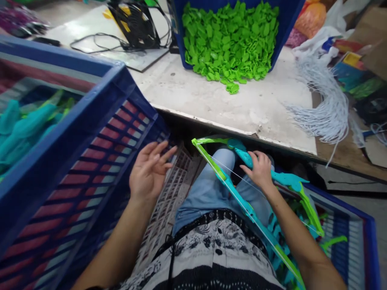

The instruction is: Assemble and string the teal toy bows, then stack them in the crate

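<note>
I have the left hand [148,173] raised beside the lap, fingers loosely spread and slightly bent, with nothing in its hold, just right of the slatted wall of the left crate [75,121]. My right hand [261,171] has its fingers curled over the turquoise middle of a toy bow [287,178], which I see above the knees, close to the desk's near edge, its lime-green limbs reaching left past the knees and right over the right crate [371,245]. A thin white string [243,177] runs between those limbs. A second bow [248,208], also turquoise and green, slants across the lap [198,193], its far tip beside the first bow's left tip; from the head camera I cannot tell whether they touch. Under my right forearm, the right crate holds more turquoise and green parts, while the left crate carries turquoise pieces [27,125]. Further out on the desk [217,104], I have a blue bin [286,32] toward the far edge, heaped with small green pieces [232,44], some spilled past its mouth. Along the desk's right side lies a bundle of white cords [329,106], and near its far left corner a black fan [137,26] stands with its cable looped beside it
</note>
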`<state>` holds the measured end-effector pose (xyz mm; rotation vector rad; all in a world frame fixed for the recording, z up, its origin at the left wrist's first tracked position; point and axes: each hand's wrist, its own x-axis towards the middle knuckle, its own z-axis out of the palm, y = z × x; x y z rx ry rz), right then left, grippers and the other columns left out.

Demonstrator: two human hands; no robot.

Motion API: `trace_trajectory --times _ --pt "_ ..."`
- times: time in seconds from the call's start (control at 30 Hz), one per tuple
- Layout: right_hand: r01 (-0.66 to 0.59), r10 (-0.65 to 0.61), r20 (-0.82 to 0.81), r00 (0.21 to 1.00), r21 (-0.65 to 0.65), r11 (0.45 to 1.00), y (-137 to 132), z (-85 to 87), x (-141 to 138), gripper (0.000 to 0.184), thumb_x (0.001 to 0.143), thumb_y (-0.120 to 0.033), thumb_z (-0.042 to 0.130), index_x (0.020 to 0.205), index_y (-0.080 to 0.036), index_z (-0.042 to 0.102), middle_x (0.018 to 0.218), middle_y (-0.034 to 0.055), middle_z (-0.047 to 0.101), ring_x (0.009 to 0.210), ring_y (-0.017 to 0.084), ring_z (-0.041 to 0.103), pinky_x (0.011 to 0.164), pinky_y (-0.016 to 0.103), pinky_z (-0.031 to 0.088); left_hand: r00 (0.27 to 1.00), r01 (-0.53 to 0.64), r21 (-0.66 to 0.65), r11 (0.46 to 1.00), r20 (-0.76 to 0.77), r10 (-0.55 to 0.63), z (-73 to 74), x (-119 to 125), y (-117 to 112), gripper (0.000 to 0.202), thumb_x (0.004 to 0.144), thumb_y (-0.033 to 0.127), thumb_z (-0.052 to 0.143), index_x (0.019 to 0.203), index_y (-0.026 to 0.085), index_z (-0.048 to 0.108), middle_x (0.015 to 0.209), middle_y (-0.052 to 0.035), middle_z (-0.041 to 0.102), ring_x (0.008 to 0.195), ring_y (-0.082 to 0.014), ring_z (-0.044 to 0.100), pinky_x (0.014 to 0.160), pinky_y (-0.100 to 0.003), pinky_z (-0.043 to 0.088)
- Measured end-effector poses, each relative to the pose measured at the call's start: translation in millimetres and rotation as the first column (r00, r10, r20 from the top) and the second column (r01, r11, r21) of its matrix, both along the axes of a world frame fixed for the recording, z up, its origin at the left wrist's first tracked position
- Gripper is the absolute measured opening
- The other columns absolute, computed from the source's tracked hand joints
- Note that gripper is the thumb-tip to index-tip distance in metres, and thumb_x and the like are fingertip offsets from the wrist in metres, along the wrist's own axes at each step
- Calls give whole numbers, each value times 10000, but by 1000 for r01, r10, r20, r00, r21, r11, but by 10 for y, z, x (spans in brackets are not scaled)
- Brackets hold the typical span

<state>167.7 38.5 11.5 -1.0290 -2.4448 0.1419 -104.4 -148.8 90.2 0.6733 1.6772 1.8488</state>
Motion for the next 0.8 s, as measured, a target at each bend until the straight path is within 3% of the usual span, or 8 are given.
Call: trace_trajectory --times 0.1,0.17,0.27,0.4,0.57,0.63,0.73,0.8 --pt "48 -44 225 973 -15 999 63 -212 330 476 828 -278 631 1264 -105 552 1225 225 550 1141 369 478 876 513 463 895 142 -163 976 -401 -197 -338 309 -180 150 862 252 563 973 231 662 992 -60 681 947 -203 656 734 -293 556" --pt "56 -42 268 963 -47 997 85 -272 343 448 818 -185 590 1257 -103 556 1236 217 539 1165 363 461 893 490 468 568 386 -256 886 -691 -447 -519 665 -167 242 873 182 516 1064 218 659 1142 -98 648 1113 -241 600 918 -402 523" --pt "48 -16 264 964 -113 992 129 -266 245 447 805 -134 536 1249 -104 564 1231 205 540 1171 347 464 932 471 469 71 523 -418 743 -847 -527 -727 1160 89 371 890 137 484 1234 232 583 1329 -121 554 1307 -300 449 1060 -535 394" --pt "-42 102 214 972 -267 963 270 -91 221 435 815 -156 517 1245 -121 575 1218 167 578 1165 300 509 1004 421 450 -260 499 -658 563 -734 -627 -840 1392 442 270 942 144 403 1124 174 600 954 -96 657 969 -226 612 955 -451 464" --pt "-97 252 214 944 -550 830 558 431 255 418 808 -200 571 1222 -170 623 1153 88 668 1033 252 617 933 343 472 -313 413 -804 428 -566 -762 -508 1181 423 236 870 279 554 1074 167 585 959 -119 608 851 -263 602 702 -386 515" --pt "-173 421 149 895 -753 635 650 599 191 397 803 -272 622 1188 -179 654 1073 43 705 960 222 642 869 293 486 -291 396 -819 415 -541 -789 -330 1052 419 306 818 298 608 1096 176 577 985 -118 599 896 -282 597 724 -388 511" --pt "-177 619 -13 786 -962 205 742 624 25 480 725 -429 734 1135 -183 688 1011 11 726 899 193 660 782 242 509 -230 369 -840 397 -497 -837 -205 890 517 408 784 297 615 1175 208 545 1046 -105 588 918 -278 599 751 -384 504" --pt "-55 585 1 811 -995 78 800 513 -86 556 678 -489 775 1125 -171 687 995 30 733 856 183 673 730 233 529 -174 342 -859 381 -457 -872 -235 818 622 445 770 301 604 1198 202 530 1104 -108 573 923 -271 601 756 -377 503"
